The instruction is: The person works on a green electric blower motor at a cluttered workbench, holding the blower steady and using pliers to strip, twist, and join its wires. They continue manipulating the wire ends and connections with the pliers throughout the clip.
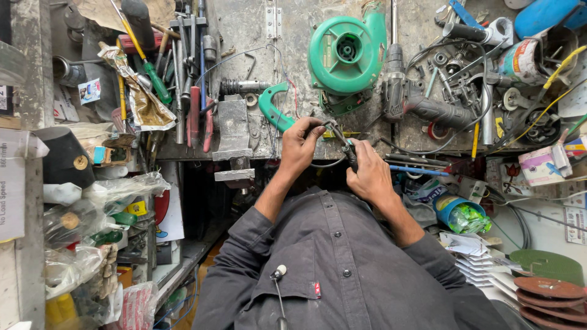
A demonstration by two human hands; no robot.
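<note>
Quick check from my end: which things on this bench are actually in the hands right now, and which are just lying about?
In hand:
- left hand and right hand both grip a small dark part with wires at the bench edge

Lying about:
- green blower housing
- green handle
- power drill
- screwdrivers
- blue pen
- grinding discs

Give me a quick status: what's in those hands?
Left hand and right hand pinch a small dark wired part. Green blower housing beyond; cluttered workbench close around.

Dark grey buttoned shirt, sleeves pushed up, small clip microphone on front.
</note>
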